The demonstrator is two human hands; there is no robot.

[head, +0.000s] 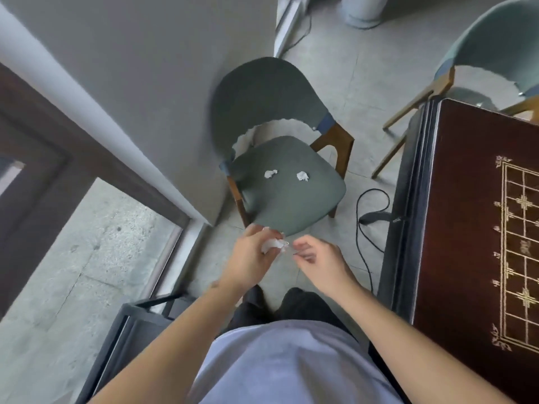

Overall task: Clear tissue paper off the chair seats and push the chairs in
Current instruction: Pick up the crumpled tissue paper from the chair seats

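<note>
On the chair seat (287, 196) ahead, two tissue balls (270, 173) lie side by side; my left hand (253, 255) holds tissue, my right hand (318, 259), loosely curled and empty, is nearer.

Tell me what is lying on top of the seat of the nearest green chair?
Two crumpled tissue wads lie apart on the seat. The hands cover its front edge; the left hand holds another tissue.
</note>
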